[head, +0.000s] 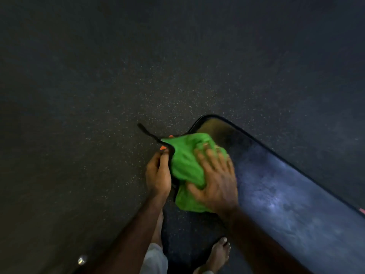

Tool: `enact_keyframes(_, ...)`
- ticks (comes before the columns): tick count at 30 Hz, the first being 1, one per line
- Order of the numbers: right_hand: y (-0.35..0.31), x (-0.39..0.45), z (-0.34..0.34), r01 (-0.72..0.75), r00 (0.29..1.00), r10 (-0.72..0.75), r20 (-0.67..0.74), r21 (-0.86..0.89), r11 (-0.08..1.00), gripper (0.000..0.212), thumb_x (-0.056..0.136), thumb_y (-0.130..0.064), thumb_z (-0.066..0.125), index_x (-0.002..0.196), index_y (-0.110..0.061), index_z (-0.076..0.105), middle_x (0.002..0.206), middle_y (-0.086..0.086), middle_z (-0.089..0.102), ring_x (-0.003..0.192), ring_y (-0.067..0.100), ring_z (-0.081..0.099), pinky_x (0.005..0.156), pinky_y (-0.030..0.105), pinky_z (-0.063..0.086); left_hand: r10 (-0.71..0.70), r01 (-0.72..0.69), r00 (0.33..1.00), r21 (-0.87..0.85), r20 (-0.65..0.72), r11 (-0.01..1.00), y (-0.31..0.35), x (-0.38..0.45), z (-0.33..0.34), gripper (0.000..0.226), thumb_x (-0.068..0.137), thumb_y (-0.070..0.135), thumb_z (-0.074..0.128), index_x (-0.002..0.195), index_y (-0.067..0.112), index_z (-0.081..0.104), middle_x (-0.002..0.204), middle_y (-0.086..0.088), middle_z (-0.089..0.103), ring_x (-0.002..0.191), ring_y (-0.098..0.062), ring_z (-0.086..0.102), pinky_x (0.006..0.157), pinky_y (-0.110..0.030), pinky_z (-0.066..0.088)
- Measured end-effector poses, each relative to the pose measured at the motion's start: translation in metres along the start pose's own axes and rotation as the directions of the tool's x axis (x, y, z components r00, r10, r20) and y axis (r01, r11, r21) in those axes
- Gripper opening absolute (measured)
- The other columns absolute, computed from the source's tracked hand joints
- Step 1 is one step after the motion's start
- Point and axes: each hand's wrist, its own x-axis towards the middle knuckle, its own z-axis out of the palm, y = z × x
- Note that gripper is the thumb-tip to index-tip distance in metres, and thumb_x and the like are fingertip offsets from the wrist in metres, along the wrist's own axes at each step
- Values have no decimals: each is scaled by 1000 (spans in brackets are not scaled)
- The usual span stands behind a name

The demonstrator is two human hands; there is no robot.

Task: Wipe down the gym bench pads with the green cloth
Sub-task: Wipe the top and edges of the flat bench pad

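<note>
A long dark bench pad (pixel 286 186) runs from the centre to the lower right, its rounded far end near the middle of the view. The green cloth (pixel 185 165), edged in black, lies bunched over the pad's left edge near that end. My right hand (pixel 215 178) presses on the cloth with spread fingers; the hand is motion-blurred. My left hand (pixel 158 173) pinches the cloth's black-trimmed left edge beside the pad.
Dark speckled rubber floor (pixel 98 115) surrounds the bench. My bare feet (pixel 219 252) stand just below the cloth, beside the pad's near side. A small shiny object (pixel 82 260) lies on the floor at the lower left.
</note>
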Motion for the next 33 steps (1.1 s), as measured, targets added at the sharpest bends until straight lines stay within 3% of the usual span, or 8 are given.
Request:
enact_keyframes(3,-13,-14,3,-313,944,322,-78,105,944,88,85,-67,55,160,-24,36,170,6,27,158,34,16,126,60,15,60,-59,995,-5,77,998,4,2,8,33,86,48,55,94,28,80,94,8,78,95,-13,71,86,-38,56)
enact_keyframes(7,-6,-48,9,240,969,-237,73,-38,970,87,86,-74,56,156,-26,39,166,5,33,158,33,15,121,65,25,-34,37,999,103,-27,994,18,-4,19,32,98,45,61,72,28,68,74,11,68,79,-17,63,68,-34,45)
enact_keyframes(9,23,-41,2,294,954,-289,73,-56,954,90,83,-74,59,157,-28,40,168,1,31,158,29,19,120,61,28,7,-4,1000,219,-10,976,23,-10,22,31,102,47,58,81,27,68,84,12,68,87,-19,65,73,-35,45)
enact_keyframes(14,3,-46,-1,-308,944,318,-85,111,945,88,83,-64,56,159,-23,40,170,5,27,159,32,15,126,59,13,221,-385,909,512,353,768,11,-10,35,80,94,71,30,154,20,44,156,2,47,147,-16,38,119,-37,31)
enact_keyframes(20,51,-73,-6,108,993,-104,63,-58,992,88,83,-70,52,158,-24,40,168,5,29,157,32,16,118,65,31,337,-487,873,660,352,572,2,-18,40,88,95,72,23,163,17,24,166,-6,33,151,-23,33,122,-46,28)
enact_keyframes(26,17,-52,-10,-509,846,527,-79,167,844,90,83,-59,49,163,-22,30,172,6,17,159,34,6,125,64,12,387,-495,854,771,347,400,-1,-22,46,86,98,73,28,164,20,17,166,-5,31,148,-24,36,115,-48,34)
enact_keyframes(31,51,-59,-7,10,1000,-10,9,9,1000,86,84,-66,50,157,-21,42,166,10,34,156,37,19,118,69,27,428,-598,787,720,444,352,-4,-22,39,78,95,51,40,165,24,18,172,-1,16,157,-23,19,123,-43,23)
enact_keyframes(33,83,-49,-15,-61,998,60,-23,-11,998,88,82,-64,50,160,-24,39,168,7,31,156,36,21,119,66,28,451,-646,751,678,483,350,-7,-23,38,74,98,50,42,164,23,22,172,-1,16,158,-20,16,126,-38,18)
